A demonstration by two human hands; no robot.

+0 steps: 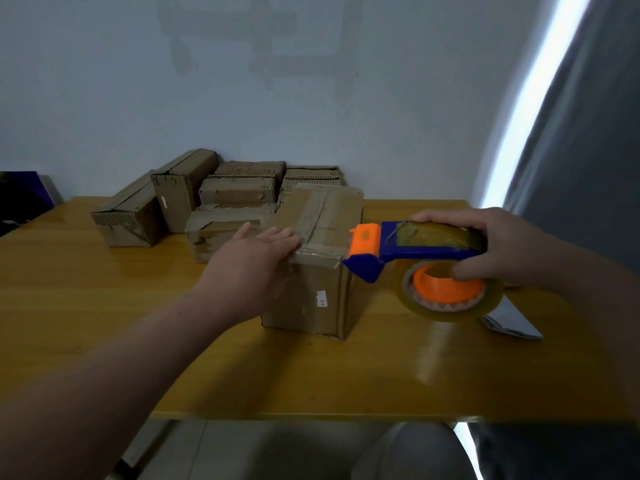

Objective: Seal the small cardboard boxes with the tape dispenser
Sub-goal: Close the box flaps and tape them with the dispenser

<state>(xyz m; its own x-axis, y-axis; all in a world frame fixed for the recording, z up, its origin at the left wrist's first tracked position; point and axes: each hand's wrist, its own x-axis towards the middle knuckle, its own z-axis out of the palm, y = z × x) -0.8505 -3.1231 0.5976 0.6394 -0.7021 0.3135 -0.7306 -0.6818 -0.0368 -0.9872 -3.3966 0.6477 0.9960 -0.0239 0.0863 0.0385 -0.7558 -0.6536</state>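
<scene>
Far on the left, at the back of the yellow surface (86,306), we see a bunch of small brown boxes (180,199) sitting close together by the wall. Next comes the left hand (258,254). Its fingers (280,237) are straight and lie flat on the near top edge of the front box (311,289). They touch a strip of clear tape (318,252) that runs along that edge. This box stands in the middle of the surface, nearer to us than the others. Just right of it we see the blue and orange tape dispenser (398,251). Its orange end touches the box's top right corner. The tape roll (450,306) sits under the dispenser. The right hand (495,247) holds the dispenser, fingers curled over its top and thumb on the orange middle of the roll. To the right of the roll lies a folded white paper (512,323).
</scene>
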